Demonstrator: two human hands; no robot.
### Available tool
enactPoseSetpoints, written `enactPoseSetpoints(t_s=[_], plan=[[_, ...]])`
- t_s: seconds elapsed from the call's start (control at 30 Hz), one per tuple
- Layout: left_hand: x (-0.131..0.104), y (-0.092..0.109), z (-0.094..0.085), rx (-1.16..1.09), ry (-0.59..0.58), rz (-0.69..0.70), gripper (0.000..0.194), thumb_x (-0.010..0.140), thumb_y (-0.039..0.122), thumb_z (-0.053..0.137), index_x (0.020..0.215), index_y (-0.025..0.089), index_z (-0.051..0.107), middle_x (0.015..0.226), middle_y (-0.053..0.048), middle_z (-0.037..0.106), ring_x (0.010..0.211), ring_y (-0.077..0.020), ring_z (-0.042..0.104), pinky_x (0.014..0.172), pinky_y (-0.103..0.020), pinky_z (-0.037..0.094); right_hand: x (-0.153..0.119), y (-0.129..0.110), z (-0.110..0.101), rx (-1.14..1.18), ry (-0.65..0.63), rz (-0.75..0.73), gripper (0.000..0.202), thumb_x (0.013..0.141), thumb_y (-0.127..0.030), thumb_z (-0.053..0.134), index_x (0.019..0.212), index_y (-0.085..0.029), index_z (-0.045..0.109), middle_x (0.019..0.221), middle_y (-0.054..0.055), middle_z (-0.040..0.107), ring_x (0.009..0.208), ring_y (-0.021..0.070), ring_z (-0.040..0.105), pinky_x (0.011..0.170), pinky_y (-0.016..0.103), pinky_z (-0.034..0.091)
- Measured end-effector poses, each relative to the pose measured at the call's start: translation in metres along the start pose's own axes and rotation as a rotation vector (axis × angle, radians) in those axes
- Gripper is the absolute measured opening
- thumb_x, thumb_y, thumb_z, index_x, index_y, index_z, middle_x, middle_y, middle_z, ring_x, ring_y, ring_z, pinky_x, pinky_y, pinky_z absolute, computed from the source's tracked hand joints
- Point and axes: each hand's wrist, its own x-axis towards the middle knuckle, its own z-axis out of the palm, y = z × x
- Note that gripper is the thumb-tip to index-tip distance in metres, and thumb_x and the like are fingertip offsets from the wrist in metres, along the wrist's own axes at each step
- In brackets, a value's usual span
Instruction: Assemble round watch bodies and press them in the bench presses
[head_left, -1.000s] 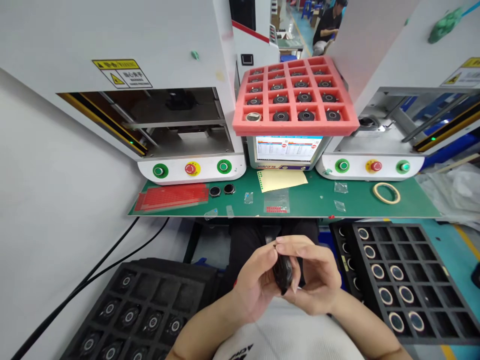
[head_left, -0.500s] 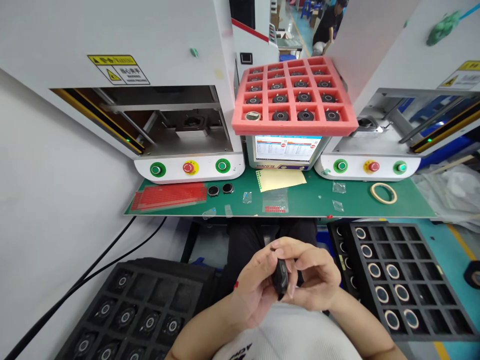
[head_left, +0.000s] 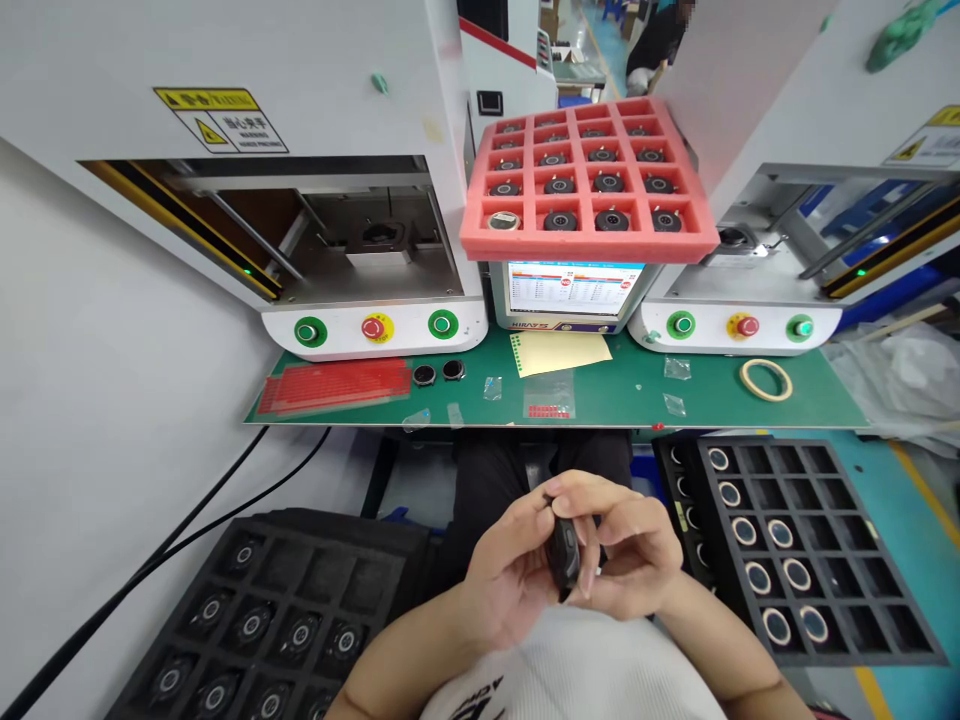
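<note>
A small black round device (head_left: 564, 560), seen nearly edge-on, is held up in front of the white shirt. My left hand (head_left: 510, 565) grips it from the left, its fingers closed on the rim. From the right, my right hand (head_left: 630, 550) pinches the same device near its top, with other fingers curled by its lower side. The face of the device is hidden from view.
Black foam trays (head_left: 300, 570) with round black parts stand lower left; another black tray (head_left: 829, 520) with ringed discs lies right. A green bench (head_left: 622, 395) carries red strips, two round watch-like pieces and a tape roll. Behind are two press machines, a screen (head_left: 574, 290) and a pink tray (head_left: 585, 243).
The view has shifted slightly, so the bench and machines appear a little higher. Both hands still hold the black device, which has barely moved.
</note>
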Motion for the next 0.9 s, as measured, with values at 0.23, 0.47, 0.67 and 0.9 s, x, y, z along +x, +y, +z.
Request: enactPoseSetpoints(t_s=[0.23, 0.47, 0.67, 0.9], plan=[[0.0012, -0.0011, 0.0004, -0.015, 0.061, -0.02, 0.031, 0.076, 0.041, 0.072, 0.07, 0.015, 0.056, 0.055, 0.001, 0.051, 0.051, -0.0096, 0.048, 0.043, -0.019, 0.031, -0.0044, 0.0018, 0.0001, -0.033, 0.006, -0.001, 0.049, 0.077, -0.014, 0.075, 0.119, -0.02, 0.051, 0.077, 0.004, 0.072, 0.11, 0.0237, 0.065, 0.1, 0.044, 0.052], [0.005, -0.0038, -0.0001, -0.026, 0.108, -0.041, 0.029, 0.076, 0.041, 0.071, 0.073, 0.015, 0.058, 0.053, -0.001, 0.051, 0.051, -0.0095, 0.039, 0.041, -0.021, 0.009, -0.0009, 0.0043, -0.003, -0.016, -0.012, 0.037, 0.044, 0.083, -0.02, 0.071, 0.12, -0.022, 0.047, 0.073, 0.003, 0.068, 0.109, 0.0229, 0.063, 0.097, 0.044, 0.052], [0.0072, -0.002, 0.003, -0.048, 0.105, -0.036, 0.032, 0.077, 0.044, 0.07, 0.07, 0.015, 0.061, 0.052, -0.001, 0.052, 0.052, -0.0106, 0.043, 0.044, -0.019, 0.021, -0.002, 0.0056, -0.0038, 0.024, -0.016, 0.071, 0.048, 0.081, -0.02, 0.073, 0.121, -0.023, 0.046, 0.097, 0.008, 0.069, 0.111, 0.0239, 0.062, 0.097, 0.044, 0.052], [0.0094, -0.0006, 0.0077, -0.061, 0.131, -0.007, 0.027, 0.074, 0.038, 0.074, 0.068, 0.014, 0.063, 0.053, 0.0, 0.053, 0.051, -0.0097, 0.046, 0.05, -0.019, 0.035, 0.0011, 0.0062, -0.004, 0.014, -0.028, 0.053, 0.043, 0.081, -0.021, 0.072, 0.118, -0.025, 0.05, 0.109, 0.009, 0.067, 0.102, 0.0221, 0.066, 0.095, 0.042, 0.054]])
